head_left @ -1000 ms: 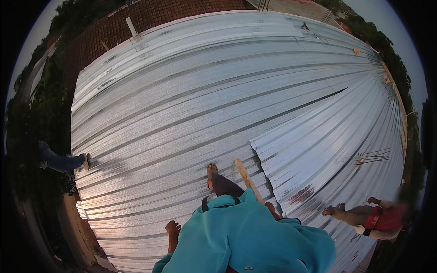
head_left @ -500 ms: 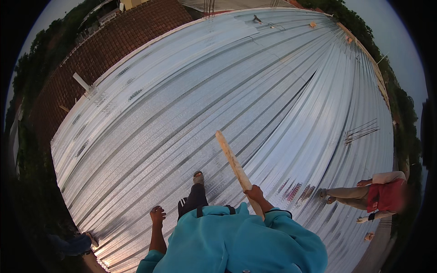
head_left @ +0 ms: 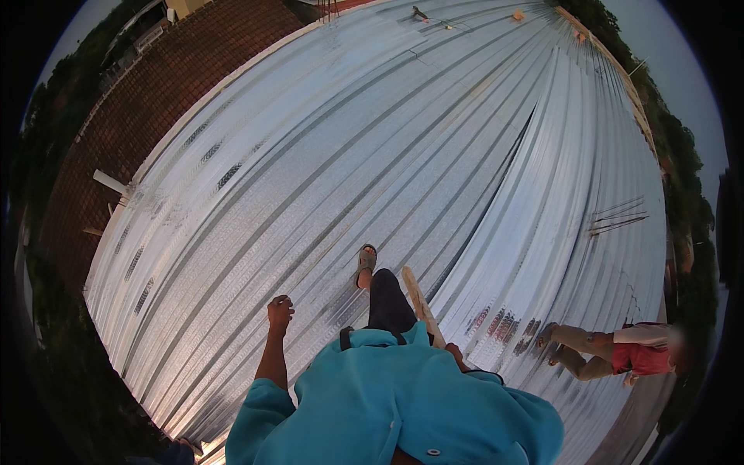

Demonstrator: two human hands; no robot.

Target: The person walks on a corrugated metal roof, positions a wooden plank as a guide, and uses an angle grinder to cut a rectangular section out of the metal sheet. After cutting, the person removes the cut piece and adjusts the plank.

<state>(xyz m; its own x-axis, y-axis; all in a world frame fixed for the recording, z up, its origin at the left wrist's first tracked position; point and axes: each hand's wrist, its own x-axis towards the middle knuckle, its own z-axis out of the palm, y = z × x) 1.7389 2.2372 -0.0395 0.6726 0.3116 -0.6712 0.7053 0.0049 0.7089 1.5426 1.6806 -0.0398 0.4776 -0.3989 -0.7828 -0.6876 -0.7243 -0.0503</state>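
My right hand (head_left: 456, 354) is closed on a wooden plank (head_left: 419, 302) low at my right side. The plank points forward and slightly left, and its lower end is hidden by my shirt and hand. My left hand (head_left: 280, 311) swings out in front, its fingers loosely curled and slightly apart with nothing visible in them. Under both hands lies a ribbed silver metal roof (head_left: 310, 225). My sandalled foot (head_left: 366, 266) is planted on it ahead of me.
A person in a red garment (head_left: 634, 356) stands on the sheets at right. Thin rods (head_left: 618, 217) lie beyond them. A white pipe (head_left: 110, 181) sticks out at the left edge, by a tiled roof (head_left: 186, 85). Another person's leg (head_left: 180, 451) shows at lower left.
My foot has stepped forward and right. My left hand has swung forward and up; the plank and right hand have dropped back toward my body. The person at lower left has slipped mostly out of view.
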